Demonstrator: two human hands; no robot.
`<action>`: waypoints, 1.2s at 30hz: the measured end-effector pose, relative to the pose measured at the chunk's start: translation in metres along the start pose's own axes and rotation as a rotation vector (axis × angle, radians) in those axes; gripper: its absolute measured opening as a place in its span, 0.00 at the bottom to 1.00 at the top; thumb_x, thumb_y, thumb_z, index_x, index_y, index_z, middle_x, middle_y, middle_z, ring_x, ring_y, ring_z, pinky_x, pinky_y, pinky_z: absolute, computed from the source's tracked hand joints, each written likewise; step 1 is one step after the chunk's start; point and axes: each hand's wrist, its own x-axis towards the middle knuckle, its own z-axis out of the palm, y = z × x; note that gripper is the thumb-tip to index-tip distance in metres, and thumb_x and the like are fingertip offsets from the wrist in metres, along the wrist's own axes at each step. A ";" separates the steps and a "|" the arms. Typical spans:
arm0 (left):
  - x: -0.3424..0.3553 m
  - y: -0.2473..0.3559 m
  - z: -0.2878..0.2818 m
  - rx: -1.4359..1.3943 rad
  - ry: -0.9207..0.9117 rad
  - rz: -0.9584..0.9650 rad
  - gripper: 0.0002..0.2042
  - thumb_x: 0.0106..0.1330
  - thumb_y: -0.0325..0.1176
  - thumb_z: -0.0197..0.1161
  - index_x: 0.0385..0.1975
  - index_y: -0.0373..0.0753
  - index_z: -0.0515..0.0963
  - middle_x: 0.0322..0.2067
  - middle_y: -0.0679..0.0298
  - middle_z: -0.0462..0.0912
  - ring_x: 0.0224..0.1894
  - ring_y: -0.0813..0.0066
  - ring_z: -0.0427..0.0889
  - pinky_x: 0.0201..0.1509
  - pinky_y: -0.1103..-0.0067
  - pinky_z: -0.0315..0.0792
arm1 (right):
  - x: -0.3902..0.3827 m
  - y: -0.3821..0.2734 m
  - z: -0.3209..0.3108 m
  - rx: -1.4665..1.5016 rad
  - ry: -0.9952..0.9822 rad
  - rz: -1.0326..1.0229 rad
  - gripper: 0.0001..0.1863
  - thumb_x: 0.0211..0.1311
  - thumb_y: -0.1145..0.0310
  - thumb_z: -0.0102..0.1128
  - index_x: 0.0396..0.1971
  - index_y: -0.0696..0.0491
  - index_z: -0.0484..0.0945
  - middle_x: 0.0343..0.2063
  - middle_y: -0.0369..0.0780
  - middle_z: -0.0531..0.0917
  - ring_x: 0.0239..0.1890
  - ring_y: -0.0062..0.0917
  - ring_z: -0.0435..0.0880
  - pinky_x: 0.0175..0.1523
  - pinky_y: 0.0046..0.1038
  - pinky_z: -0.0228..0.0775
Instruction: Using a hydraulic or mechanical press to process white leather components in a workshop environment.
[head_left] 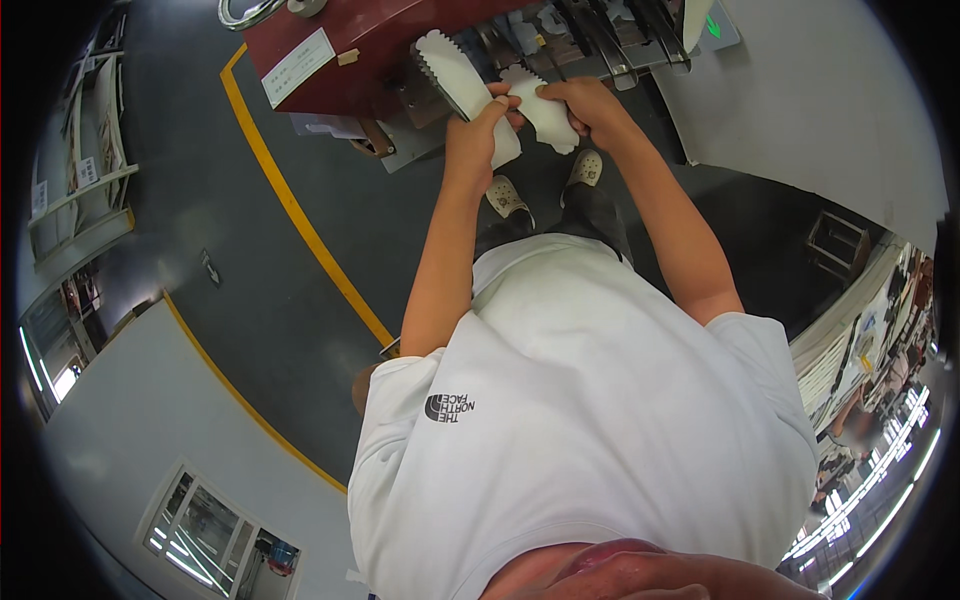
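Note:
My left hand [478, 130] is closed on a long white piece [450, 72] with a notched edge, held upright in the picture at the front of a dark red machine [350, 50]. Just to its right, my right hand [590, 105] grips a shorter white piece [540, 115] with scalloped ends, its thumb lying on top. The two pieces are close side by side below the machine's dark metal parts [600, 45]. Some of the fingers of both hands are hidden behind the pieces.
A grey surface [800, 110] stands at right, with a small metal frame [835, 245] below it. Yellow lines [290, 200] cross the dark floor. A shelving rack [80, 180] is at far left, a grey wall with a window [215, 530] at lower left. A person [855, 425] is in the right background.

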 end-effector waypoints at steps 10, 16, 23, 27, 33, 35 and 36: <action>0.011 -0.010 0.001 -0.029 0.214 -0.043 0.12 0.58 0.33 0.62 0.37 0.32 0.76 0.28 0.61 0.79 0.28 0.73 0.79 0.30 0.76 0.72 | 0.022 0.010 0.012 -0.231 0.143 -0.226 0.18 0.49 0.55 0.62 0.19 0.59 0.78 0.12 0.40 0.75 0.13 0.27 0.73 0.20 0.29 0.62; 0.017 -0.022 0.002 0.147 0.261 -0.017 0.11 0.55 0.35 0.64 0.30 0.32 0.77 0.26 0.63 0.79 0.26 0.78 0.76 0.30 0.79 0.68 | 0.037 0.012 0.023 -0.605 0.351 -0.371 0.25 0.45 0.46 0.61 0.22 0.58 0.80 0.20 0.48 0.81 0.28 0.41 0.82 0.36 0.34 0.72; 0.019 -0.026 0.015 0.162 0.426 0.051 0.15 0.54 0.36 0.66 0.34 0.31 0.77 0.29 0.61 0.79 0.29 0.75 0.77 0.32 0.78 0.70 | 0.015 0.029 0.015 -0.439 0.220 -0.359 0.25 0.48 0.46 0.61 0.17 0.57 0.79 0.14 0.47 0.78 0.21 0.39 0.80 0.30 0.33 0.70; 0.024 -0.021 0.005 0.135 0.377 0.003 0.16 0.53 0.35 0.67 0.35 0.28 0.77 0.32 0.59 0.79 0.31 0.74 0.78 0.34 0.78 0.71 | 0.027 0.018 0.025 -0.502 0.382 -0.396 0.25 0.48 0.45 0.61 0.16 0.57 0.79 0.13 0.46 0.76 0.19 0.38 0.79 0.28 0.34 0.69; 0.019 -0.023 0.009 0.240 0.424 -0.004 0.13 0.51 0.34 0.66 0.29 0.28 0.78 0.26 0.60 0.80 0.27 0.73 0.78 0.33 0.77 0.70 | 0.031 0.018 0.027 -0.510 0.366 -0.391 0.26 0.48 0.45 0.60 0.18 0.58 0.80 0.14 0.47 0.78 0.23 0.41 0.81 0.30 0.36 0.71; 0.025 -0.016 0.013 0.243 0.442 -0.004 0.15 0.51 0.34 0.67 0.30 0.27 0.78 0.28 0.59 0.80 0.29 0.72 0.78 0.35 0.77 0.70 | 0.031 0.017 0.028 -0.573 0.391 -0.381 0.27 0.48 0.44 0.60 0.19 0.58 0.80 0.15 0.47 0.78 0.24 0.41 0.81 0.31 0.36 0.71; 0.025 -0.013 0.014 0.247 0.455 -0.004 0.17 0.50 0.34 0.68 0.32 0.25 0.77 0.30 0.57 0.80 0.31 0.72 0.78 0.36 0.76 0.70 | 0.028 0.020 0.024 -0.547 0.362 -0.367 0.27 0.48 0.44 0.60 0.18 0.58 0.80 0.15 0.47 0.78 0.24 0.41 0.81 0.31 0.36 0.71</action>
